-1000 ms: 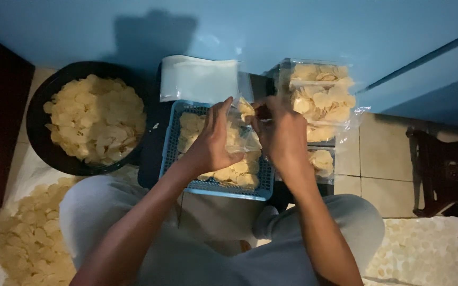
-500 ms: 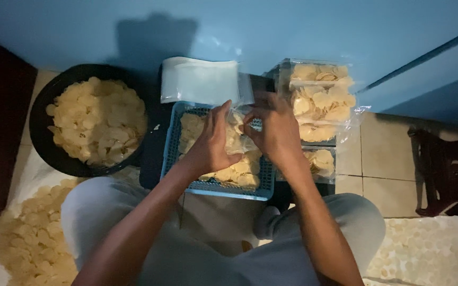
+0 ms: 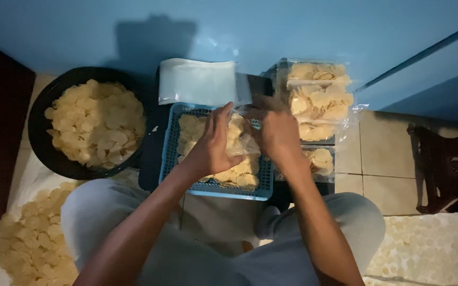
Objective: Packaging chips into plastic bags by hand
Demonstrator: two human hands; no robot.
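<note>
Over a blue plastic basket [image 3: 169, 153] of pale round crackers, my left hand [image 3: 211, 144] and my right hand [image 3: 274, 130] together hold a clear plastic bag [image 3: 239, 139] partly filled with crackers. The left hand grips the bag's near side, the right hand pinches its top edge. The bag's lower part is hidden behind my fingers. Loose crackers [image 3: 239, 172] lie in the basket under the bag.
A black bowl [image 3: 41, 143] heaped with crackers sits at the left. A stack of empty clear bags [image 3: 197, 82] lies behind the basket. Filled cracker bags [image 3: 316, 100] are piled at the right. More crackers [image 3: 27, 241] are spread on the floor by my knees. A dark stool [image 3: 446, 164] stands far right.
My right hand has moved left from the filled bags toward the bag's top. The left hand stays on the bag over the basket.
</note>
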